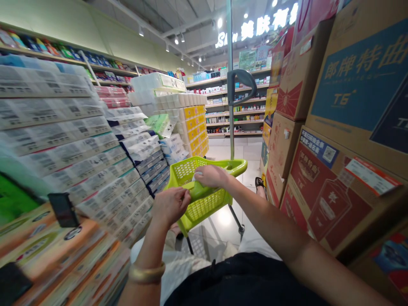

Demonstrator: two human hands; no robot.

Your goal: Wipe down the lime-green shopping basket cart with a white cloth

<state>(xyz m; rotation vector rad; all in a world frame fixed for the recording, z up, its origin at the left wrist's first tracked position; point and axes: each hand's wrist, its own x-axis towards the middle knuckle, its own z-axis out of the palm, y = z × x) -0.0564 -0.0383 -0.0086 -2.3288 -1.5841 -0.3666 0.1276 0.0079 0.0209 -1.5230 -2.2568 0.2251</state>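
Note:
A lime-green plastic shopping cart [205, 207] with perforated basket walls stands right in front of my body. My left hand [171, 205], its wrist wearing a gold-coloured bangle [147, 272], is closed around the left part of the cart's green handle bar. Further along the same bar lies my right hand [211, 176], fingers curled over a small white wad [198, 174] pressed against the handle. The wad is mostly covered, so its kind is unclear. From the cart's far side rises a tall grey pole [231, 131] with a dark grey loop grip [244, 87].
Wrapped tissue packs [70, 114] are stacked high on the left, beside orange packs [47, 250] nearer me. Stacked cardboard cartons [338, 191] line the right. Shelves of bottles [248, 111] stand ahead, across a white tiled floor [219, 148]. A sandalled foot [260, 185] shows by the cartons.

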